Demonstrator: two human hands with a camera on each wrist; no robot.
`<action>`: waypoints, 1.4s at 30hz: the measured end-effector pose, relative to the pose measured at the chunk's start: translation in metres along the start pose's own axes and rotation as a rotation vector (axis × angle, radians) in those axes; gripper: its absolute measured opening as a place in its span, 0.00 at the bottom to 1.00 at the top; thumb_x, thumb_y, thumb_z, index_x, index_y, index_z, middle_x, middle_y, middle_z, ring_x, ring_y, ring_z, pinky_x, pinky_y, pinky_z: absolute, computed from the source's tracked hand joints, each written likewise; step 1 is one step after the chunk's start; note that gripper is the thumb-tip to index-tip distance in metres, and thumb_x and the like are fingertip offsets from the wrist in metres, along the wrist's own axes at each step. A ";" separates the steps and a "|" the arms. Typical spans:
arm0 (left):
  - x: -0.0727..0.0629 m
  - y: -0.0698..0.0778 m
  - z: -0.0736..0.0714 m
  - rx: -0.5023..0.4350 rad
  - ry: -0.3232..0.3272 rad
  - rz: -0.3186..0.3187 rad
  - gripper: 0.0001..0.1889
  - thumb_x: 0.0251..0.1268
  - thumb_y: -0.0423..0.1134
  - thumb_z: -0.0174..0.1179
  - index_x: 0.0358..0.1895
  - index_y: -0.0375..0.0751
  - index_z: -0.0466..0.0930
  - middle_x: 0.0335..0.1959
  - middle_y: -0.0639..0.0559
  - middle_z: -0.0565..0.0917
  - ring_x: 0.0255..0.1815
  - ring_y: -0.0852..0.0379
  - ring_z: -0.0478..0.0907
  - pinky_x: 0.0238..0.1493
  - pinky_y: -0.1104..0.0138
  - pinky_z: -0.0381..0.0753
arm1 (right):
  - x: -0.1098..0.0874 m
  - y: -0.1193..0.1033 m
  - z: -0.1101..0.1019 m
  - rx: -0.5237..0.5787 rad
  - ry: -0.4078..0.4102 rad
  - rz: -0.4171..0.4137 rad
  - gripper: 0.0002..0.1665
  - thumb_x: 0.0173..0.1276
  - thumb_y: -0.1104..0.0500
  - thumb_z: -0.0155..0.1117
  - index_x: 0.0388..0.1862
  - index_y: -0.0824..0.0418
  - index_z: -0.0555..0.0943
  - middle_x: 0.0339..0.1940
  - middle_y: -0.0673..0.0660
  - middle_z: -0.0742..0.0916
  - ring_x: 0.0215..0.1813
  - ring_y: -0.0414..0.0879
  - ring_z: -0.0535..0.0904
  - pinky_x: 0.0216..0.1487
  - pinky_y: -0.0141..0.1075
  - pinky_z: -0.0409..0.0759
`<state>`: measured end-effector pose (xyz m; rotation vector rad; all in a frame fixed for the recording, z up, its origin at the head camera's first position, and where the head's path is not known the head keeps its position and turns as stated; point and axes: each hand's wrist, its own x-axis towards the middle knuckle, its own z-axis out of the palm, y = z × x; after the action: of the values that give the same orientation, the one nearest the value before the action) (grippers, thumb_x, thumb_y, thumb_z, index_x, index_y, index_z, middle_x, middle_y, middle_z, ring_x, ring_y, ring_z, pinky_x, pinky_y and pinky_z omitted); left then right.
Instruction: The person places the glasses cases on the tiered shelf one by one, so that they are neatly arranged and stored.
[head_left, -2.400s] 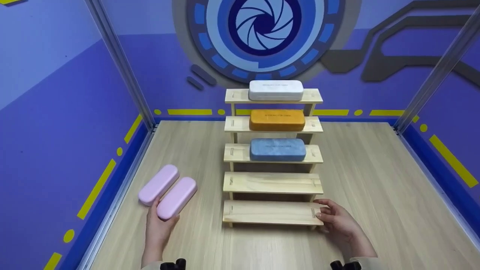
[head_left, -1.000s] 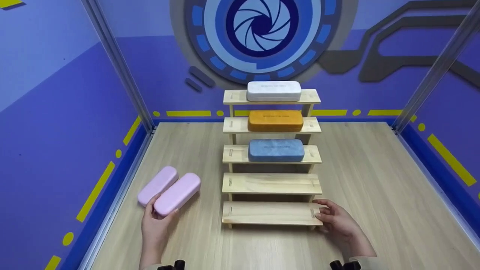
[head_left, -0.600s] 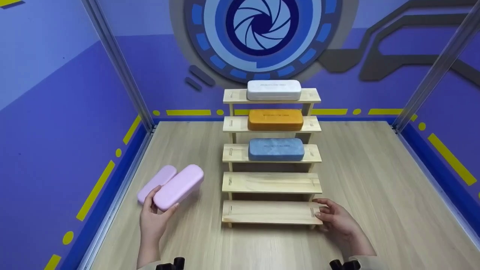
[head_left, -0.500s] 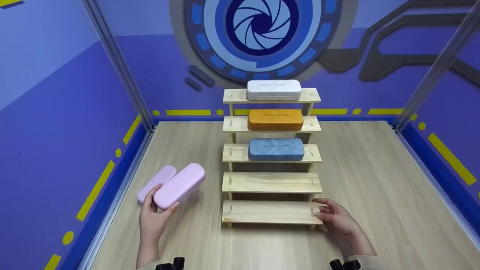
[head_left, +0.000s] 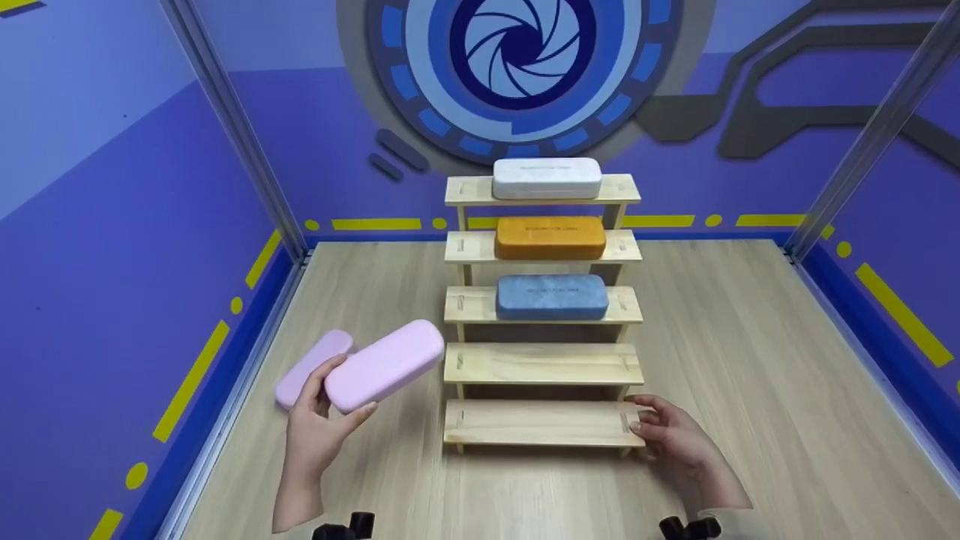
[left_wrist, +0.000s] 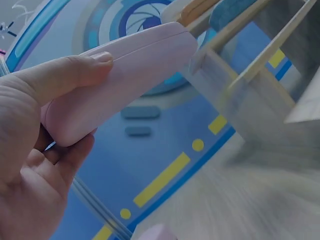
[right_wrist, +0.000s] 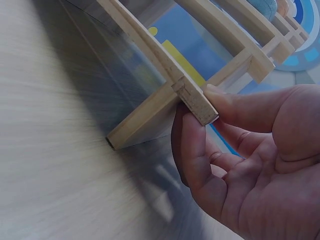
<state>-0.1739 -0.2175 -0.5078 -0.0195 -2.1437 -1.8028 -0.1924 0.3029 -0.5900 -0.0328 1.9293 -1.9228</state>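
Observation:
A pink glasses case (head_left: 386,366) is held by one end in my left hand (head_left: 313,439), thumb on one side and fingers on the other. It hangs tilted above the table; the left wrist view shows the lid seam (left_wrist: 150,44). Behind it a second pink glasses case (head_left: 311,369) lies on the table, partly covered by the hand and the held case. My right hand (head_left: 679,442) pinches the right end of the lowest step of a wooden stepped rack (head_left: 540,424). In the right wrist view the thumb (right_wrist: 245,107) presses on top of the board, fingers underneath.
On the rack's upper steps sit a white glasses case (head_left: 547,178), an orange glasses case (head_left: 550,238) and a blue glasses case (head_left: 552,297). The two lower steps (head_left: 540,364) carry nothing. Printed walls (head_left: 135,300) enclose the table (head_left: 735,337) at the back and sides.
My left hand has lifted the nearer pink glasses case off the table and moved it right, toward the rack, turning it somewhat. My right hand stays on the lowest step.

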 end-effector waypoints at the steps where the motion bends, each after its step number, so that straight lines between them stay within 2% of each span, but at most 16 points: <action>1: 0.000 0.003 0.002 -0.009 -0.014 0.027 0.44 0.43 0.20 0.78 0.70 0.33 0.72 0.68 0.39 0.75 0.64 0.70 0.73 0.65 0.84 0.71 | 0.000 0.000 0.000 0.008 0.002 0.004 0.39 0.74 0.65 0.61 0.75 0.75 0.54 0.46 0.49 0.86 0.34 0.38 0.80 0.29 0.29 0.74; 6: 0.004 0.012 0.015 -0.018 -0.101 0.114 0.43 0.43 0.20 0.78 0.69 0.29 0.71 0.68 0.32 0.75 0.64 0.73 0.73 0.65 0.84 0.70 | 0.001 -0.001 0.002 0.020 0.019 0.022 0.40 0.73 0.65 0.62 0.76 0.74 0.54 0.46 0.49 0.86 0.34 0.38 0.80 0.30 0.29 0.74; 13: 0.013 0.013 0.036 -0.024 -0.203 0.166 0.41 0.43 0.23 0.79 0.67 0.32 0.74 0.65 0.34 0.78 0.63 0.70 0.75 0.65 0.82 0.73 | 0.001 -0.001 0.003 0.000 0.043 0.040 0.39 0.73 0.64 0.62 0.76 0.74 0.56 0.46 0.50 0.86 0.33 0.39 0.80 0.29 0.30 0.73; 20: 0.020 0.015 0.060 -0.026 -0.285 0.140 0.41 0.44 0.27 0.81 0.68 0.36 0.75 0.66 0.40 0.80 0.63 0.64 0.77 0.65 0.79 0.74 | 0.002 -0.002 0.003 -0.010 0.053 0.047 0.39 0.73 0.64 0.63 0.76 0.73 0.56 0.45 0.49 0.87 0.34 0.38 0.81 0.28 0.29 0.74; 27: 0.023 0.016 0.081 -0.044 -0.361 0.104 0.41 0.44 0.28 0.81 0.68 0.39 0.75 0.67 0.43 0.80 0.66 0.59 0.76 0.69 0.77 0.72 | 0.002 -0.001 0.003 -0.005 0.063 0.053 0.39 0.73 0.64 0.63 0.76 0.72 0.57 0.45 0.49 0.87 0.34 0.39 0.82 0.28 0.30 0.74; 32: 0.025 0.017 0.097 -0.080 -0.416 0.078 0.41 0.44 0.26 0.80 0.68 0.42 0.76 0.68 0.44 0.79 0.68 0.56 0.75 0.71 0.75 0.71 | 0.000 0.000 0.000 -0.019 0.034 0.016 0.39 0.74 0.63 0.62 0.75 0.74 0.56 0.45 0.48 0.86 0.34 0.38 0.80 0.28 0.29 0.76; 42: 0.032 0.016 0.135 -0.062 -0.541 0.101 0.41 0.46 0.32 0.82 0.68 0.45 0.75 0.69 0.45 0.78 0.71 0.46 0.74 0.71 0.70 0.73 | 0.001 0.000 0.000 -0.042 0.036 0.013 0.38 0.75 0.63 0.62 0.75 0.75 0.56 0.43 0.47 0.85 0.31 0.38 0.76 0.28 0.29 0.75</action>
<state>-0.2341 -0.0913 -0.5025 -0.6910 -2.3705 -1.9653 -0.1932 0.3030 -0.5897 0.0019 1.9882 -1.8864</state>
